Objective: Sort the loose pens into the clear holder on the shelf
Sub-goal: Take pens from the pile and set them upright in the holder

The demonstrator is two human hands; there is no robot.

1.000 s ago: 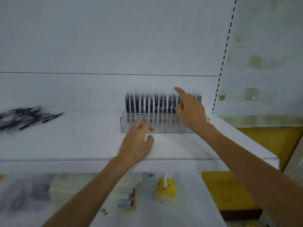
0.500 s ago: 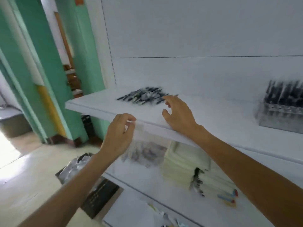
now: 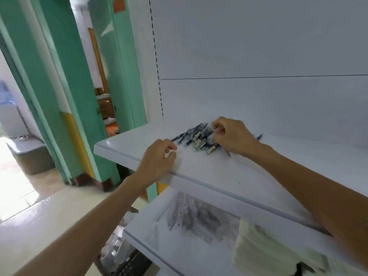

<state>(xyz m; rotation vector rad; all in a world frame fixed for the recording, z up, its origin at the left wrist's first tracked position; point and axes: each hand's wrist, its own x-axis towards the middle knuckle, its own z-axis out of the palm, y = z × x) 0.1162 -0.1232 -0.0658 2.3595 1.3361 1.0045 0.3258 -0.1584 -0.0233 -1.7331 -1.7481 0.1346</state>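
Pens (image 3: pixel 196 136) lie slantwise beneath my right hand (image 3: pixel 233 137), fingers curled, seemingly pinching one; left hand (image 3: pixel 157 158) rests loosely curled, empty.

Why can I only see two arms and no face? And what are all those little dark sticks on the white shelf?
The picture comes from a small camera worn on a person's head. It looks forward and down, so you see only that person's own arms and hands, never the face. There is no machine here, just a person working. The little sticks are pens, lying in a loose pile on the white shelf. The right hand is in the pile, its fingers curled round some of the pens. The left hand rests near the shelf's front edge with curled fingers. I cannot tell whether it holds anything.
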